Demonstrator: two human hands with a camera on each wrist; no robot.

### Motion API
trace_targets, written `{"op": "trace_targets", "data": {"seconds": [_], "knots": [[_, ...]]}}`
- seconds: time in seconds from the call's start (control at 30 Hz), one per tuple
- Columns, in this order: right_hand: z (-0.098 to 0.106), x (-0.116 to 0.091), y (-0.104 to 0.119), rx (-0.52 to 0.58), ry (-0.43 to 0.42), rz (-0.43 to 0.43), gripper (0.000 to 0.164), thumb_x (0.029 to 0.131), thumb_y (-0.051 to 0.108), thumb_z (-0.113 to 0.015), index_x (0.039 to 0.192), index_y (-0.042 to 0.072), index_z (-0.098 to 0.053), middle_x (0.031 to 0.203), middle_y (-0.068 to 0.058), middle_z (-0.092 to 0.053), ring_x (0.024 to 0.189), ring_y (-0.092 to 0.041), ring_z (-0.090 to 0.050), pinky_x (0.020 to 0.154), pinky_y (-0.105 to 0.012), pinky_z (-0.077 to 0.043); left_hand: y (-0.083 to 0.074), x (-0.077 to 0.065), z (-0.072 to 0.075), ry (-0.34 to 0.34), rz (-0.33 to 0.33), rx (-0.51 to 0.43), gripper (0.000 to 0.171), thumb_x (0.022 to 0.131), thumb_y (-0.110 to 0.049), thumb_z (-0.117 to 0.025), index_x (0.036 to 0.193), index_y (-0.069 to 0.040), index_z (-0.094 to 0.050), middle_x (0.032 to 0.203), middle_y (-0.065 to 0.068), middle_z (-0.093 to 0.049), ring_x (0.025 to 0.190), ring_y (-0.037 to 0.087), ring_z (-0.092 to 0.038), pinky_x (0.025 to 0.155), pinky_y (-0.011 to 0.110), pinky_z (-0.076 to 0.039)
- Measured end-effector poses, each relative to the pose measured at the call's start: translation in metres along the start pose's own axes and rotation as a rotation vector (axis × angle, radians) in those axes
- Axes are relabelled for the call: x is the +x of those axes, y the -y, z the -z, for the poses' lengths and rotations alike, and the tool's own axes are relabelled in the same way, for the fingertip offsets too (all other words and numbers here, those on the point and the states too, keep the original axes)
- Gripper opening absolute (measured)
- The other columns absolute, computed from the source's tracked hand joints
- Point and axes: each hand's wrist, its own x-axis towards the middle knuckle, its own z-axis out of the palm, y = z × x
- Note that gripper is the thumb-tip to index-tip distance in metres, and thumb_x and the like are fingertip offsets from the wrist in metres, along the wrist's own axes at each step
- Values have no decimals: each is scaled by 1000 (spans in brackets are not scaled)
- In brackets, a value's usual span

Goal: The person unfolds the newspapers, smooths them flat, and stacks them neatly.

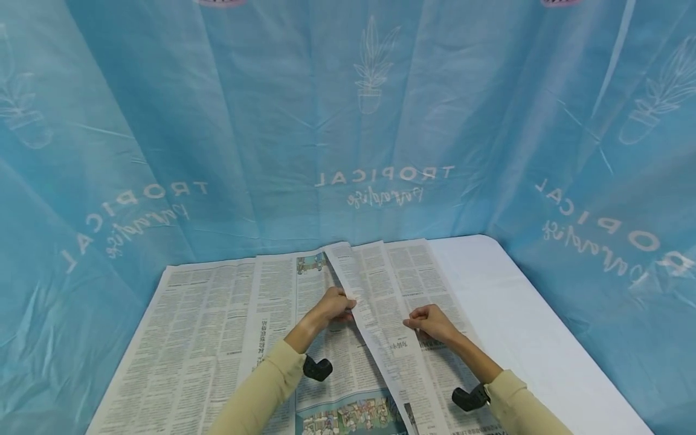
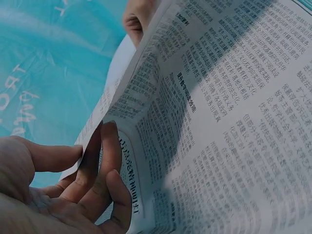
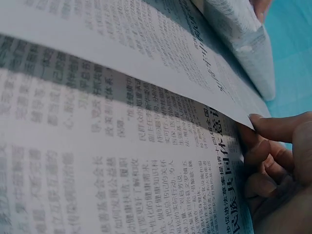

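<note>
Several overlapping newspaper sheets (image 1: 217, 320) cover most of the white table. My left hand (image 1: 334, 305) pinches the raised edge of one newspaper sheet (image 1: 375, 338) between thumb and fingers, and the edge stands up as a long fold. In the left wrist view the thumb lies on the outer face of that sheet, with the fingers (image 2: 111, 151) behind it. To the right, my right hand (image 1: 429, 323) pinches the edge of a newspaper page (image 3: 195, 95) between thumb and curled fingers. That page lifts slightly over the printed sheet (image 3: 97, 161) below it.
A bare strip of white tabletop (image 1: 505, 302) runs along the right side. Blue curtains (image 1: 272, 121) with plant drawings and mirrored lettering hang behind and on both sides. A colourful illustration (image 1: 353, 417) is printed on the sheet near the front.
</note>
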Motion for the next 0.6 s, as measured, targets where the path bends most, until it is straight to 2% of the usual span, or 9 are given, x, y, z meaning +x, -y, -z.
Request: {"op": "trace_targets", "data": {"seconds": [0.07,0.13,0.3,0.4,0.43,0.53,0.6], "knots": [[0,0,0,-11,-5,1,25,93,20,-68,93,-5,-66,55,5,-51,46,-7,-42,48,-24,-38,-2,-4,4,5,-10,10,40,97,-8,-57,132,11,-47,97,19,-67,60,15,-62,67,35,-54],[0,0,1,-12,-6,2,24,93,20,-68,90,-4,-65,55,4,-49,46,-7,-40,47,-24,-37,-3,-9,8,3,-23,19,45,96,-8,-59,135,11,-45,97,18,-68,66,16,-65,71,37,-55],[1,1,2,-4,-5,-11,24,92,21,-68,88,-2,-66,55,4,-47,47,-9,-39,47,-24,-36,-7,-19,20,2,-71,-47,42,94,-3,-58,132,11,-46,100,18,-69,75,14,-66,77,38,-55],[1,1,1,-5,-8,-26,24,91,22,-69,82,1,-64,54,4,-45,46,-9,-39,47,-24,-35,-9,-26,28,8,-101,-95,39,96,-1,-55,132,12,-45,95,14,-67,71,9,-62,76,35,-53],[1,2,1,-7,-11,-29,24,91,23,-69,81,2,-63,54,4,-46,46,-9,-39,47,-24,-35,-10,-29,31,14,-110,-108,39,96,-1,-53,132,12,-44,88,11,-65,67,8,-57,75,34,-52],[1,2,0,-5,-10,-29,26,91,24,-70,77,5,-59,54,4,-45,46,-9,-40,46,-24,-35,-11,-37,41,32,-134,-109,39,98,-2,-52,133,11,-42,86,1,-61,70,5,-59,80,34,-53],[2,1,-1,-2,-7,-16,26,91,23,-70,76,6,-58,54,3,-46,45,-10,-41,45,-24,-35,-11,-44,49,57,-153,-98,40,98,-3,-52,135,10,-41,88,1,-63,73,6,-61,82,34,-54]]}}
